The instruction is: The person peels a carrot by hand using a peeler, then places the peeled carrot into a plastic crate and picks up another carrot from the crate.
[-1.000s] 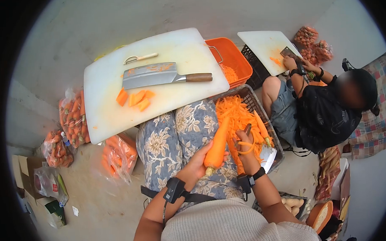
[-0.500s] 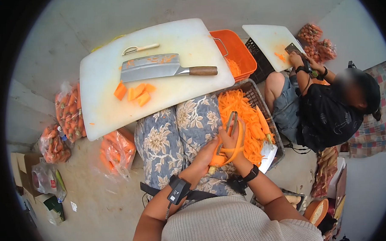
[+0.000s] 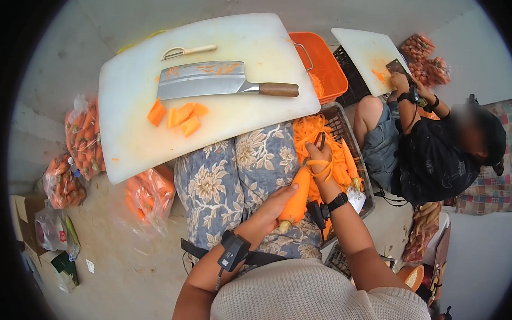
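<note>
A cutting board (image 3: 131, 108) carries a peeler (image 3: 200, 49) near its far edge, a knife (image 3: 208, 84), and carrot pieces (image 3: 179, 115) between knife and near edge.

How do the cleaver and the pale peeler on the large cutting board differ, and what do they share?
The cleaver is far larger than the pale peeler. The cleaver's handle is brown; the peeler's is cream. Both lie on the large cutting board, handles towards the picture's right.

peeler (image 3: 322, 139) partly hidden, crate (image 3: 340, 122) partly covered
</note>
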A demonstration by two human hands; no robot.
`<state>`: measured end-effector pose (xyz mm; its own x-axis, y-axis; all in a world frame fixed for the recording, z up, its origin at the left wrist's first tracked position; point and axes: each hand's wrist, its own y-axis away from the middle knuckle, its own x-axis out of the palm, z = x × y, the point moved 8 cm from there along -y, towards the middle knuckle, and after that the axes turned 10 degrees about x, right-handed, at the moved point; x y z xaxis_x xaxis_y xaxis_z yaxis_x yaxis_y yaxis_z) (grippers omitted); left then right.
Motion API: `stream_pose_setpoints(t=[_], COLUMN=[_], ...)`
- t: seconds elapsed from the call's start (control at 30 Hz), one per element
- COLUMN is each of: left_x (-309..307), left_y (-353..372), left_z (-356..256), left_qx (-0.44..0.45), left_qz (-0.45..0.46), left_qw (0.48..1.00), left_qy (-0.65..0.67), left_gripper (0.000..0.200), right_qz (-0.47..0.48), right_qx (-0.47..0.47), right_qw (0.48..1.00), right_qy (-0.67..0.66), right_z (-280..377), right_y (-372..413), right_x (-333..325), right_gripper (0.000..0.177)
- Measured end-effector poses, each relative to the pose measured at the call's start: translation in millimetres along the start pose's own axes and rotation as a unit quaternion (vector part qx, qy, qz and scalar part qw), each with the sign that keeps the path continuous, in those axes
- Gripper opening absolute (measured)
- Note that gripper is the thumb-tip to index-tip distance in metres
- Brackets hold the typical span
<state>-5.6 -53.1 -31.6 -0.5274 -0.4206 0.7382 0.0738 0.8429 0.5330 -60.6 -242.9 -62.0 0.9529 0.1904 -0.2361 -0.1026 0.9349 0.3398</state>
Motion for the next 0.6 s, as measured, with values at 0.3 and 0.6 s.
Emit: stream_pose_setpoints(t=[0.3,0.6], left_x=[-3,-2], left_y=[2,1], left_z=[0,6], left_qx=[-0.002,-0.052], left_qz=[0.039,0.082], left_qw=[0.999,0.987], left_qy=[-0.005,0.129], left_gripper=[0.045,0.044], right_qz=[-0.031,0.125], right_qx=[0.132,0.32], right_qw=[0.991,0.924], right_qy=[0.005,-0.166], right_z=[-72,-147], right_y=[-32,5], right_x=[-38,-53], right_gripper=[0.016,0.013])
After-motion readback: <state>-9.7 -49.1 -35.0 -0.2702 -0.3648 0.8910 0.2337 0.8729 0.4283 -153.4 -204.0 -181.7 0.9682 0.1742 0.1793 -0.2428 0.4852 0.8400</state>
